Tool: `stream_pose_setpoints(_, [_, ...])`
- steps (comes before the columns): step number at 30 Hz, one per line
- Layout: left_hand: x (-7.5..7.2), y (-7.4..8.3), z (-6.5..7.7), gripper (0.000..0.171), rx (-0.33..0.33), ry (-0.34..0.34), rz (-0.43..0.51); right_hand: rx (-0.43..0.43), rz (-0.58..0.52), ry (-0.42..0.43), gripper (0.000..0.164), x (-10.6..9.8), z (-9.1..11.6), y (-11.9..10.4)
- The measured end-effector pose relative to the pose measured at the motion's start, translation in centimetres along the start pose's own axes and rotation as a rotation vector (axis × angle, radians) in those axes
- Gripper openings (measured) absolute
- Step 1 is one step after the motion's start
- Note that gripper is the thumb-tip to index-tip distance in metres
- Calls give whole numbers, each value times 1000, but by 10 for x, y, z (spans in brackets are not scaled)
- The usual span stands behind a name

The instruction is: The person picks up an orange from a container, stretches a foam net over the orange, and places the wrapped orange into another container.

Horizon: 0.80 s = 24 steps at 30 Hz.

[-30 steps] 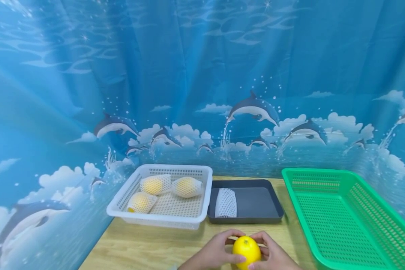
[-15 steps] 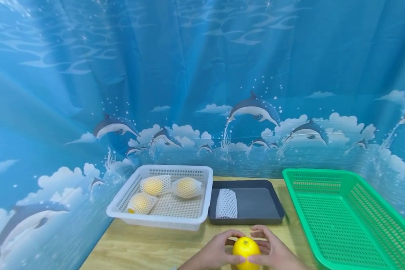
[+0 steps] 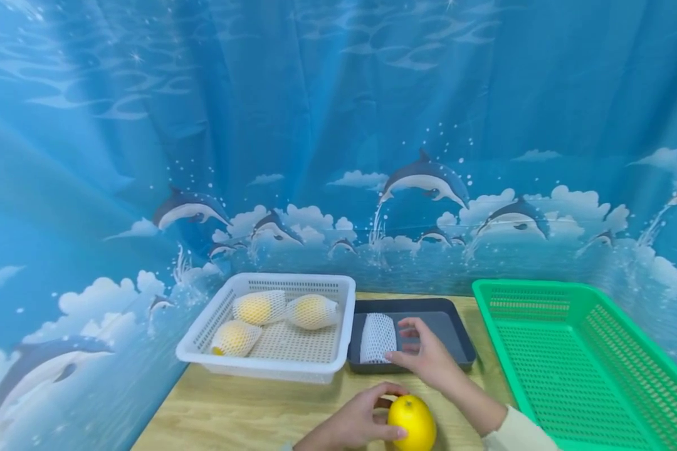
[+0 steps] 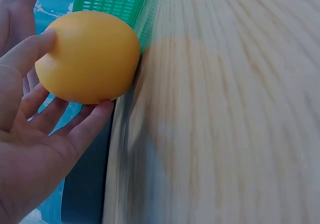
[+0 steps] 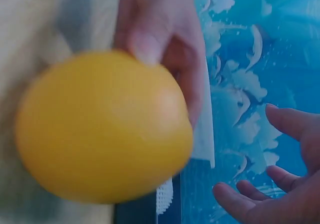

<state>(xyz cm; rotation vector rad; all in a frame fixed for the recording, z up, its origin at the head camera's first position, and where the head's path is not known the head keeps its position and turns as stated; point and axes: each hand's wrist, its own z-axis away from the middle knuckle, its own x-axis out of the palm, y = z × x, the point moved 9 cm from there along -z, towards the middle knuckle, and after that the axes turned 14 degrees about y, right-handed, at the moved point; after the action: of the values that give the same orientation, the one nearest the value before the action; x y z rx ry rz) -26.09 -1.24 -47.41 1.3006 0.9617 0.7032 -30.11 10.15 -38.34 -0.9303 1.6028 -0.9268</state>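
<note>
My left hand [image 3: 361, 416] grips a yellow citrus fruit [image 3: 414, 426] low over the table, thumb on the near side and fingers round the far side. The left wrist view shows the fruit [image 4: 90, 56] smooth and round between thumb and fingertips. My right hand [image 3: 429, 357] reaches over the dark tray [image 3: 437, 335], fingers spread beside a white foam net sleeve [image 3: 378, 338] lying at its left end. The thumb tip is close to the sleeve's right edge; I cannot tell whether it touches. In the right wrist view that hand [image 5: 280, 179] holds nothing.
A white basket [image 3: 265, 369] on the left holds yellow fruits [image 3: 313, 313] in foam nets. To the right stands a green basket [image 3: 541, 401]. The wooden table [image 3: 231, 407] lies in front, and a blue dolphin curtain [image 3: 338, 125] hangs behind.
My right hand has let go of the fruit and moved up and away to the tray, beside the foam sleeve. My left hand still holds the fruit at about the same spot.
</note>
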Motion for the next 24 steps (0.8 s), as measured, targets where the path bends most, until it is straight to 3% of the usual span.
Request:
stream_pose_setpoints(6, [2, -1, 0, 43, -25, -32, 34, -16, 148, -3, 54, 11, -22, 2])
stream_pose_setpoints(18, [2, -7, 6, 47, -63, -79, 86, -20, 330, -42, 55, 41, -46, 36])
stream_pose_setpoints(24, [0, -3, 4, 47, -23, -73, 49, -38, 362, -20, 56, 48, -51, 42])
